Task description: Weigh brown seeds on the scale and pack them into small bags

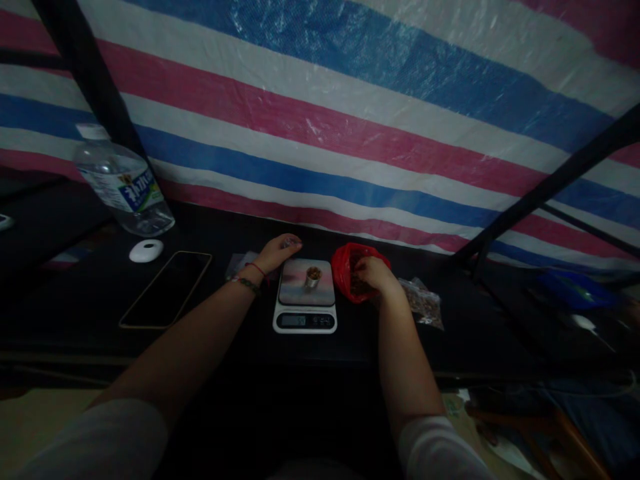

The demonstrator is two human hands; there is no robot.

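A white digital scale (pixel 306 317) lies on the black table, its display lit. On its plate stands a small metal cup (pixel 313 277) with brown bits in it. My left hand (pixel 281 251) is just behind the scale's left side, its fingers curled round something small and clear that I cannot make out. Right of the scale, my right hand (pixel 373 272) reaches into a red plastic bag (pixel 342 272) of brown bits; its fingertips are bent together among them, and what they hold is hidden. Beside that hand lies a clear bag (pixel 425 303) of brown material.
A phone (pixel 167 290), a white oval case (pixel 146 251) and a large clear bottle (pixel 123 180) are at the left. Another clear bag (pixel 239 264) lies behind my left wrist. Striped sheeting (pixel 320 127) and dark metal bars (pixel 545 180) stand behind the table.
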